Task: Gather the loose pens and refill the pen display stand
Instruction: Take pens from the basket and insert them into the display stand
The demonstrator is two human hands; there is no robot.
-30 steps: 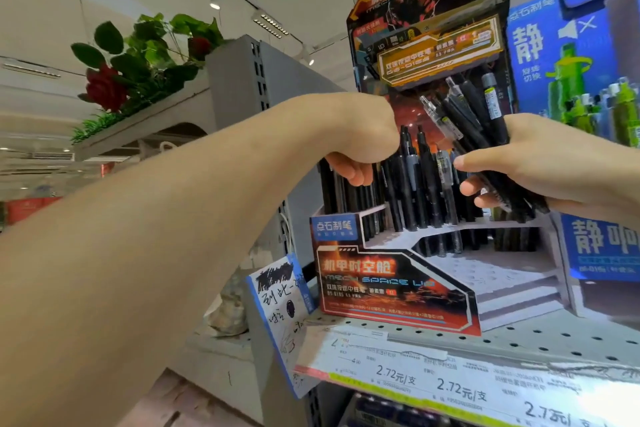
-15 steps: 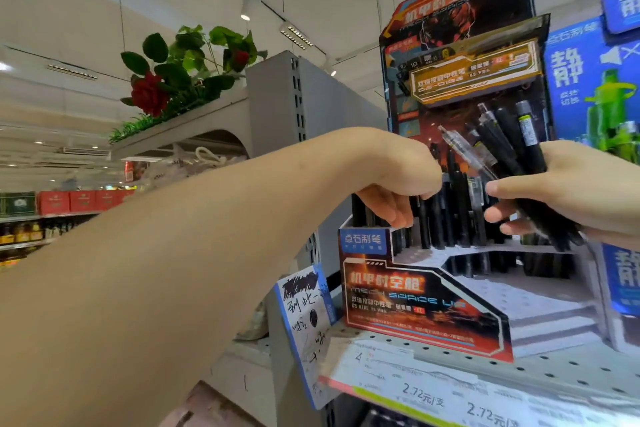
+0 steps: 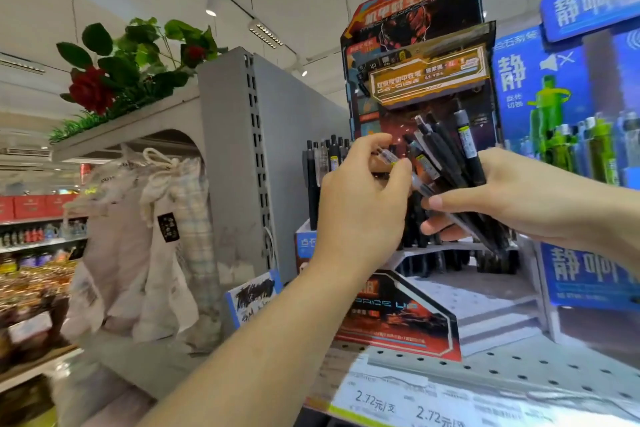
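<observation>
The right hand (image 3: 540, 198) is gripping a fanned bundle of black plastic pens (image 3: 450, 156) in front of the red-and-black cardboard pen display stand (image 3: 415, 308) on the perforated grey shelf (image 3: 519, 367) — the left hand (image 3: 360, 204) is pinching one clear-barrelled pen (image 3: 391, 160) at the bundle's edge, fingers curled around it.

Red rose (image 3: 90, 91) atop grey shelving; cloth bags (image 3: 145, 239) below.

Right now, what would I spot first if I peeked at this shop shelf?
Probably the two hands in the middle: the right hand grips a bunch of black pens, and the left hand pinches a clear pen from it. Behind them stands the bright red pen stand, with a red rose far left.
</observation>
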